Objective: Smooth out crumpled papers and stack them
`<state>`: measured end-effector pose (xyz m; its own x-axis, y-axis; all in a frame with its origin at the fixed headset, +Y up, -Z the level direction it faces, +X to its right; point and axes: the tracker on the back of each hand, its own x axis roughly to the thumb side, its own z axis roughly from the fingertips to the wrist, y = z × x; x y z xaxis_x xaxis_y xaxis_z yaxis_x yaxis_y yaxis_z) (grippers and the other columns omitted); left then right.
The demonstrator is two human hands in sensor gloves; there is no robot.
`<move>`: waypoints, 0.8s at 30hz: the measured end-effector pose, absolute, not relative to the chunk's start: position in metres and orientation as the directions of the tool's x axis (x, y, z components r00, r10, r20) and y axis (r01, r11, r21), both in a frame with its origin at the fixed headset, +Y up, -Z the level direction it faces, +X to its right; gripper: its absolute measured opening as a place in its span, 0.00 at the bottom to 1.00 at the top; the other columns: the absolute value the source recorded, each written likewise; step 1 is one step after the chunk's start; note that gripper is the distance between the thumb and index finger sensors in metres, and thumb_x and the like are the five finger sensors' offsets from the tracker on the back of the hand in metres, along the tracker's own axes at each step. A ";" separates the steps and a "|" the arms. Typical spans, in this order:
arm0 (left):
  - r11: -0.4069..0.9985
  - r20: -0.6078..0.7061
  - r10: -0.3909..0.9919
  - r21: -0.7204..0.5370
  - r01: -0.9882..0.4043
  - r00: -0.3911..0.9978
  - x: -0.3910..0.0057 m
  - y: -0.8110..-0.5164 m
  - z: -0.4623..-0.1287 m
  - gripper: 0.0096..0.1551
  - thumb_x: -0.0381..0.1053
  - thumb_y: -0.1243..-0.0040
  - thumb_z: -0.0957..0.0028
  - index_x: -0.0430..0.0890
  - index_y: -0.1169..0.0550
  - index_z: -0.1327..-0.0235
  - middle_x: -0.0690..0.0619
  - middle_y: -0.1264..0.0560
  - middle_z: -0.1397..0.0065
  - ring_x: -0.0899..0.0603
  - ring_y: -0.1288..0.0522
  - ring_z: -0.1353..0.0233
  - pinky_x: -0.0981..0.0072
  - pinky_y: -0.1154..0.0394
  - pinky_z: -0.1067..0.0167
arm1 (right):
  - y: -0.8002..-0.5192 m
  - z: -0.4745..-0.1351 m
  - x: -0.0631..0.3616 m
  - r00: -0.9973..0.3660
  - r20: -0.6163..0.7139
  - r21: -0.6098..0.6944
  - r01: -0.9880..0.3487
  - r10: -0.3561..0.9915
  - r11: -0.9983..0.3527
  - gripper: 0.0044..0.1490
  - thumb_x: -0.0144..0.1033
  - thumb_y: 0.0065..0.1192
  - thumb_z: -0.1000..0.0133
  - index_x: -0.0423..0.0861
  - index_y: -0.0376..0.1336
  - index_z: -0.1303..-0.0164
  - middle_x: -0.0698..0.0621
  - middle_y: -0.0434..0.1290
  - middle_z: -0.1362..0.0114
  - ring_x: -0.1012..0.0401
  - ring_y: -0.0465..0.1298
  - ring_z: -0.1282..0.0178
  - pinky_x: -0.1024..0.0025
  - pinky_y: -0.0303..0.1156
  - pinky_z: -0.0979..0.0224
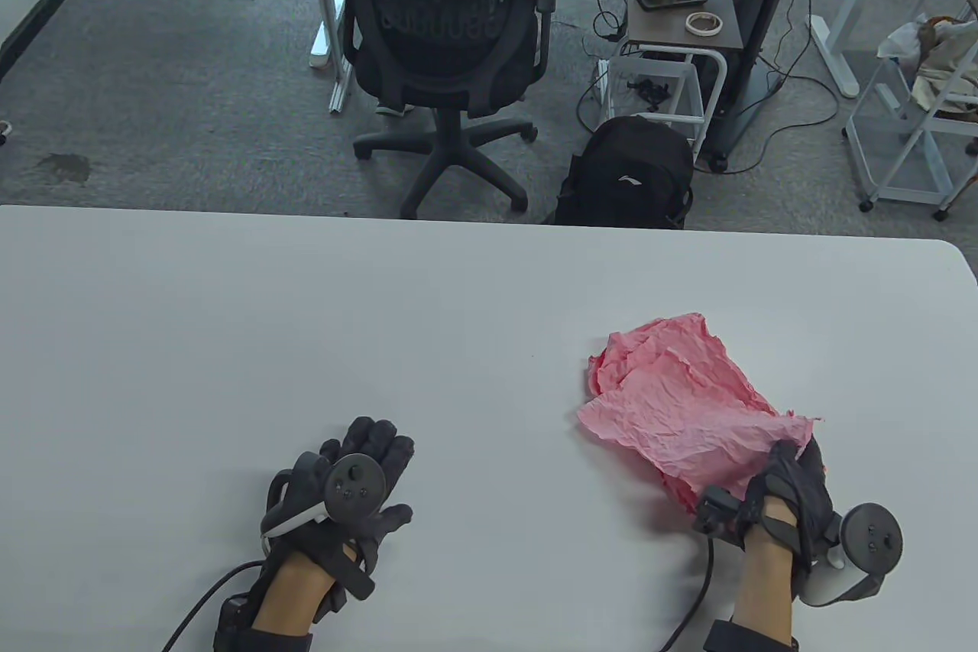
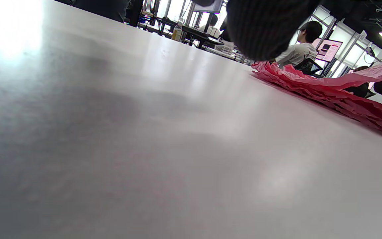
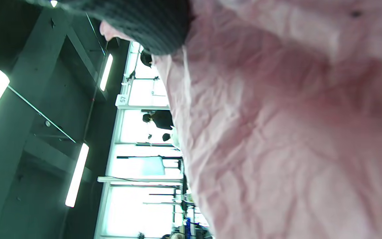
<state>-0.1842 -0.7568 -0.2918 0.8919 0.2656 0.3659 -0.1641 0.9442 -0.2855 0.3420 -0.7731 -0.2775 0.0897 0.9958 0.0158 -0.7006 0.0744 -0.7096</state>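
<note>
A crumpled pink paper [image 1: 680, 400] lies half opened on the white table [image 1: 306, 323] at the right. My right hand [image 1: 791, 476] grips its near corner and lifts that corner a little off the table. The paper fills the right wrist view [image 3: 293, 132] close up, with a gloved fingertip [image 3: 151, 23] at the top. My left hand [image 1: 363, 484] rests flat on the table at the near left, fingers spread, apart from the paper. The left wrist view shows the paper [image 2: 327, 86] low across the table to the right.
Beyond the table's far edge stand a black office chair [image 1: 443, 33], a black backpack [image 1: 626, 174] and a small side table [image 1: 680, 2] with a phone and a bottle. A white rack [image 1: 917, 109] stands at the far right.
</note>
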 end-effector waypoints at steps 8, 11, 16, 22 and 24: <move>0.938 0.365 0.274 -0.305 -0.164 0.890 -0.183 -0.759 -0.294 0.51 0.62 0.38 0.48 0.49 0.47 0.17 0.44 0.58 0.16 0.34 0.63 0.14 0.28 0.57 0.25 | -0.758 -0.315 0.303 0.213 0.165 -0.422 -0.867 0.963 0.265 0.30 0.33 0.53 0.42 0.39 0.59 0.30 0.36 0.75 0.35 0.41 0.80 0.43 0.50 0.78 0.47; 0.939 0.362 0.274 -0.299 -0.167 0.891 -0.184 -0.759 -0.294 0.51 0.62 0.38 0.47 0.49 0.47 0.17 0.45 0.58 0.16 0.34 0.64 0.14 0.28 0.57 0.25 | -0.740 -0.339 0.284 0.297 0.207 -0.313 -0.883 0.932 0.350 0.30 0.33 0.52 0.41 0.40 0.57 0.28 0.36 0.73 0.32 0.41 0.79 0.40 0.49 0.76 0.44; 0.940 0.365 0.271 -0.301 -0.162 0.891 -0.183 -0.759 -0.295 0.51 0.62 0.38 0.47 0.49 0.47 0.17 0.44 0.58 0.16 0.34 0.64 0.14 0.28 0.57 0.25 | -0.705 -0.368 0.278 0.353 0.246 -0.220 -0.887 0.903 0.407 0.31 0.37 0.49 0.39 0.48 0.53 0.24 0.44 0.70 0.26 0.44 0.75 0.33 0.49 0.72 0.37; 0.941 0.365 0.278 -0.290 -0.175 0.888 -0.186 -0.758 -0.295 0.50 0.62 0.39 0.47 0.49 0.47 0.17 0.44 0.58 0.16 0.34 0.64 0.14 0.28 0.58 0.25 | -0.711 -0.358 0.298 0.271 0.204 -0.376 -0.865 0.941 0.331 0.33 0.37 0.48 0.38 0.49 0.49 0.22 0.43 0.67 0.23 0.42 0.70 0.28 0.46 0.69 0.34; 0.942 0.369 0.279 -0.286 -0.177 0.887 -0.185 -0.757 -0.295 0.50 0.62 0.38 0.47 0.49 0.47 0.17 0.44 0.58 0.16 0.34 0.64 0.14 0.28 0.58 0.25 | -0.727 -0.347 0.311 0.171 0.084 -0.525 -0.830 0.982 0.189 0.33 0.35 0.49 0.40 0.45 0.50 0.23 0.39 0.67 0.25 0.40 0.72 0.32 0.46 0.70 0.38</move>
